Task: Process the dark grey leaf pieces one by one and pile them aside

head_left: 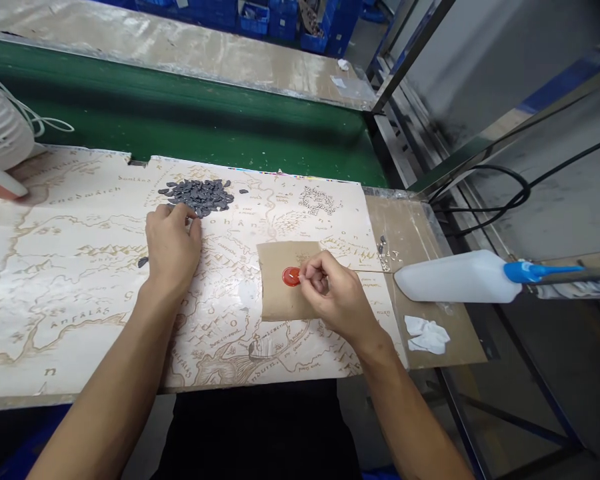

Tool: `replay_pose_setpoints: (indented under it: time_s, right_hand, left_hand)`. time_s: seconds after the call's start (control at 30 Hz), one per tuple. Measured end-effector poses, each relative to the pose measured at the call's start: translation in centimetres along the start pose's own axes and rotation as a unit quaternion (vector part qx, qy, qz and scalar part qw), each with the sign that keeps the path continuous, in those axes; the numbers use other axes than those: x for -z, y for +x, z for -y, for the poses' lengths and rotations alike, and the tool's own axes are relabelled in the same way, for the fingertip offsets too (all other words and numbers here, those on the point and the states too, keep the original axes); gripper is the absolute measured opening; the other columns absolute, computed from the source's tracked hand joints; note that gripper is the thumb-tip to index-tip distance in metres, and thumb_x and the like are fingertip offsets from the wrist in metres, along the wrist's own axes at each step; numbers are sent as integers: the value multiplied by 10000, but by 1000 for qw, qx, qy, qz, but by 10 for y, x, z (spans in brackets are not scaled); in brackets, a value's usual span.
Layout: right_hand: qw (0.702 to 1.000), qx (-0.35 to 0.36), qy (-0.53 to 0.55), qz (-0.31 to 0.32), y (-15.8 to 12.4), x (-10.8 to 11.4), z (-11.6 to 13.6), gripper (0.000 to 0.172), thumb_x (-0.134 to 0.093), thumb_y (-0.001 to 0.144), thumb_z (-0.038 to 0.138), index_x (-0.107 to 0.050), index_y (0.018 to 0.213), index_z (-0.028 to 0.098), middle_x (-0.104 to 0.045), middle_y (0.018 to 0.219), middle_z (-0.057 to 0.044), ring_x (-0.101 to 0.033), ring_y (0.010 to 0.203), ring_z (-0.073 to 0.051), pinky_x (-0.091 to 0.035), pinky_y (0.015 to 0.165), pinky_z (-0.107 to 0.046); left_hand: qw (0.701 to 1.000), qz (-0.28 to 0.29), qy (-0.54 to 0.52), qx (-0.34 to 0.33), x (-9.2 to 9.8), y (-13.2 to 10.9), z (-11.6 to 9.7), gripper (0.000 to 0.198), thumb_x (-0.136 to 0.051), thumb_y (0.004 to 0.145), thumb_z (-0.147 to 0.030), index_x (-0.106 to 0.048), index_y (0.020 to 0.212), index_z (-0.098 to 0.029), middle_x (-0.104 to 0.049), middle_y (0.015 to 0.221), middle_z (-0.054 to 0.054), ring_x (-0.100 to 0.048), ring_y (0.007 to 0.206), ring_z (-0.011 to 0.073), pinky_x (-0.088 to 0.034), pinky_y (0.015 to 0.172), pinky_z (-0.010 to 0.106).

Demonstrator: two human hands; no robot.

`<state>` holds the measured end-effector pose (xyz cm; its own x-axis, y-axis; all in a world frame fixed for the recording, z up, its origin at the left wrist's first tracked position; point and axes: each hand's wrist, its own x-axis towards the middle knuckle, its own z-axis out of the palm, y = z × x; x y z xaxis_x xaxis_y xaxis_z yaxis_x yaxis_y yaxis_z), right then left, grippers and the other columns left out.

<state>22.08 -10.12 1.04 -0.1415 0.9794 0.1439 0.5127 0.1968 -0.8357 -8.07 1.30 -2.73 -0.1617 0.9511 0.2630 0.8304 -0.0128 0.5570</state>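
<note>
My left hand (174,243) is bent with its fingers curled at the near edge of a pile of small dark grey, flat, seed-shaped pieces (200,195). What lies between its fingertips is hidden. In a closed pinch, my right hand (333,287) holds a thin stick (373,271) whose shaft sticks out to the right behind the hand. Its tip end is over a small round red dish (291,277), which rests on a square of brown cardboard (280,303). One loose dark piece (143,261) lies left of my left wrist.
A map-printed sheet (100,280) covers the table. Small pale pieces (317,200) lie scattered at the back right. A white bottle with a blue nozzle (455,277) lies on its side at right, near crumpled white tissue (427,335). A white fan (3,127) stands far left.
</note>
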Motion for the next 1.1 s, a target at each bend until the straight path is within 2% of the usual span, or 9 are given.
replay_pose_setpoints:
  time_s: [0.1,0.2,0.27,0.4,0.57,0.7,0.93,1.03,1.1]
  right_hand:
    - [1000,0,2,-4,-1,3,0,217,-634,1000,105,-531,954,291,-685,903,16,-505,660,-161,-444,655,-357]
    - [998,-12,-2,-55,-6,9,-6,215,-674,1008,137,-534,958,293,-694,916,6,-500,671,-172,-447,673,-366]
    - [996,-31,-18,-76,-11,13,-12,219,-683,999,137,-538,953,294,-649,846,23,-498,661,-176,-443,685,-369]
    - [995,-53,-66,-44,-20,11,-21,220,-643,965,102,-535,934,290,-544,748,53,-516,648,-180,-419,674,-353]
    - [994,-37,-98,-21,-27,5,-22,217,-617,952,90,-525,942,286,-571,764,43,-515,652,-182,-408,674,-349]
    - [996,-53,-44,-55,-30,10,-23,197,-639,987,125,-530,954,286,-592,799,42,-490,654,-171,-421,685,-347]
    - [988,-92,73,-97,-37,12,-21,208,-712,1020,176,-543,953,278,-665,896,17,-510,687,-156,-438,684,-342]
    - [981,-78,122,-129,-38,12,-15,238,-749,1020,172,-545,957,277,-724,976,-7,-577,758,-164,-489,743,-350]
    - [972,-67,167,-149,-39,13,-9,268,-794,1004,176,-551,959,281,-737,985,-12,-658,859,-187,-534,811,-360]
  left_hand:
    - [1000,-3,-12,12,1,5,1,66,-641,979,-304,-675,995,-250,-653,1096,164,-646,1147,411,-517,1104,594]
    - [1000,-5,-5,19,3,11,1,69,-681,959,-316,-643,942,-261,-668,1070,155,-661,1122,402,-528,1094,581]
    - [999,6,20,32,7,15,-2,63,-658,971,-291,-625,931,-254,-683,1055,154,-672,1089,388,-539,1079,568]
    - [993,57,85,61,18,23,-12,73,-599,994,-243,-606,926,-218,-675,956,124,-672,1020,361,-571,1032,568]
    - [987,89,109,72,31,29,-23,111,-645,978,-260,-595,897,-203,-639,886,96,-670,1041,365,-568,1072,625]
    - [983,100,124,96,38,34,-22,168,-661,1001,-311,-615,896,-188,-644,895,113,-677,1086,392,-577,1078,617]
    - [970,148,163,104,54,41,-25,225,-637,1032,-370,-705,934,-179,-610,854,98,-653,1007,360,-582,1008,549]
    - [974,129,159,95,62,26,-32,238,-650,1020,-393,-743,972,-179,-681,855,111,-671,931,342,-569,882,459]
    - [987,96,79,104,64,6,-40,187,-711,978,-355,-767,989,-177,-738,815,81,-694,798,279,-555,765,375]
